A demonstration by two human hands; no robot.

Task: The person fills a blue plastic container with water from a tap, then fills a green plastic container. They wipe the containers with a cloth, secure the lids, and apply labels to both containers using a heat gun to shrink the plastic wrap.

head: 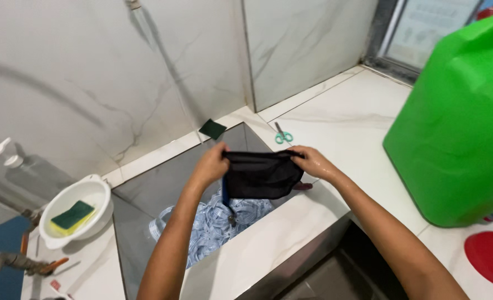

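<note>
Fingers of both hands are pinched on the top edge of a black cloth pouch (262,175), one at each upper corner; the left hand (213,164) grips the left corner and the right hand (312,162) the right, so the edge is pulled taut between them and the pouch hangs flat below; its long axis runs side to side, from one hand across to the other, and neither hand is nearer than its fellow, since each already has its corner; the pouch sits over the steel sink (146,189), above a heap of pale blue patterned cloth (213,228) lying in the basin; a thin dark strap or cord drops from the left corner toward that heap; whether it touches the cloth I cannot tell. On the marble table (346,119) behind lie small green-handled scissors (282,135) and a dark green pad (212,129); a big green jug (457,122) stands at the right; a white bowl (99,191) with a sponge (72,215) sits left of the sink.
</note>
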